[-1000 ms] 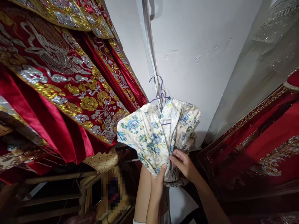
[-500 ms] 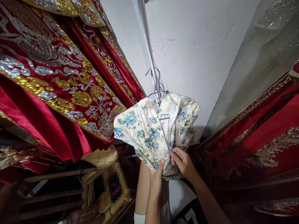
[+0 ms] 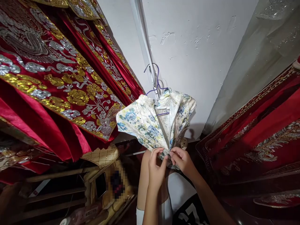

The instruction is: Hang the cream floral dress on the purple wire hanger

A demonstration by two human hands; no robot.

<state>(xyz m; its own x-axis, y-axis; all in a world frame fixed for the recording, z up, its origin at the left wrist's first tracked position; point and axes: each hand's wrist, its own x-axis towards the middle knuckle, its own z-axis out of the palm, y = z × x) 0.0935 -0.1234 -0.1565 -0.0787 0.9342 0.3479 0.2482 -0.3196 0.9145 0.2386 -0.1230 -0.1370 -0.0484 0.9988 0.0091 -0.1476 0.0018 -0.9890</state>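
A cream short-sleeved blouse [image 3: 150, 128] with blue and yellow-green flowers hangs on a purple hanger [image 3: 157, 82], its front parted in a V at the neck. My left hand [image 3: 157, 168] is closed at the lower front, its curled fingers on the blouse's left front edge. On the other side of the opening, my right hand [image 3: 185, 162] pinches the opposite front edge between thumb and fingers. The two hands are close together. What lies exactly between the fingertips is too small to make out, and the blouse's hem is partly hidden behind the hands.
Red cloth [image 3: 77, 78] with gold and silver sequins hangs at the left; more red embroidered fabric [image 3: 262, 140] is at the right. A white pole [image 3: 142, 34] runs down the white wall [image 3: 194, 31]. A wooden chair [image 3: 93, 175] stands lower left.
My left hand has left the blouse's lower left side and moved up and right to the front edge, near my right hand. My right hand keeps its pinch. The blouse's lower part is gathered more.
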